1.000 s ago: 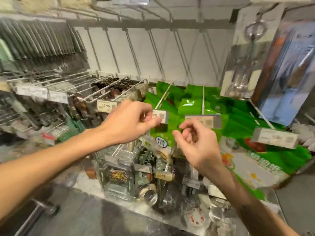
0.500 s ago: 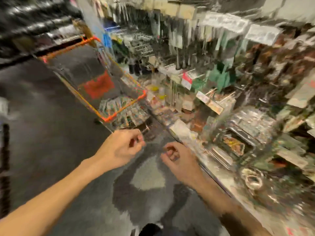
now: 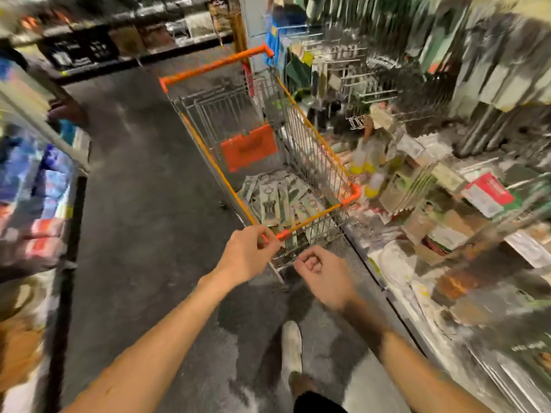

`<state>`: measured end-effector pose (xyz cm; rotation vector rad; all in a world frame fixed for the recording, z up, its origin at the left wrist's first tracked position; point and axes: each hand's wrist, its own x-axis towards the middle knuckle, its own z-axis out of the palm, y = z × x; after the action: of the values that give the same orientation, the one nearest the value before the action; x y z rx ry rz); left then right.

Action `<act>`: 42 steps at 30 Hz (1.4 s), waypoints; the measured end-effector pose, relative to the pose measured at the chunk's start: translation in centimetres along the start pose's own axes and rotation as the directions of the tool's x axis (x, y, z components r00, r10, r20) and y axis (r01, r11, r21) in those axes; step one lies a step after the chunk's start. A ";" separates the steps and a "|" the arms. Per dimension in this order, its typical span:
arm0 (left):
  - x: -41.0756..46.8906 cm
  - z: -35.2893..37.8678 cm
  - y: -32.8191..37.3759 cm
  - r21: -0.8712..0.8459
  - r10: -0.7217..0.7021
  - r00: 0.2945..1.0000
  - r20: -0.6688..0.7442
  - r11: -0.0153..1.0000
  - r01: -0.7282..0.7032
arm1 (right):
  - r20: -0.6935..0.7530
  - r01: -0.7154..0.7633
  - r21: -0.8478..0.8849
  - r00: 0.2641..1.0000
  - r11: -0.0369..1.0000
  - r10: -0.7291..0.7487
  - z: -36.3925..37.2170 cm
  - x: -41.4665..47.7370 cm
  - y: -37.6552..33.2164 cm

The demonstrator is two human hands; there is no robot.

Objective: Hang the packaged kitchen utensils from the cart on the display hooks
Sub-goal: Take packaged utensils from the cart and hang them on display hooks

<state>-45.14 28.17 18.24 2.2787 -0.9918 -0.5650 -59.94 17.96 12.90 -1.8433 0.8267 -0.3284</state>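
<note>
A wire shopping cart (image 3: 219, 171) with orange rims stands in the aisle straight ahead. Several flat packaged kitchen utensils (image 3: 277, 201) lie in a heap on its floor. My left hand (image 3: 247, 254) hovers at the cart's near corner with its fingers curled and nothing in it; I cannot tell if it touches the rim. Just below the cart's near end, my right hand (image 3: 323, 277) is curled into a loose fist and holds nothing. Wire display hooks (image 3: 357, 73) with hanging goods line the right side, blurred.
A low shelf ledge (image 3: 396, 263) with boxed and bagged goods runs along the right, close to the cart. Another shelf unit (image 3: 35, 174) stands on the left. Dark aisle floor (image 3: 143, 204) lies between them. My shoe (image 3: 292, 347) is below my hands.
My view swung from the green packets on the hooks down and left to the cart. Both hands left the hook and dropped toward the cart's near end, still holding nothing.
</note>
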 end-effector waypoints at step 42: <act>52.4 11.2 -26.4 0.060 -0.520 0.474 0.711 0.716 0.696 | -0.018 -0.847 -0.025 0.532 0.532 0.846 18.6 46.8 12.6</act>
<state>-4.96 -0.95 -14.99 2.1614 -0.2686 -1.8619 -20.35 -3.22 -13.13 -1.2381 1.6305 0.3271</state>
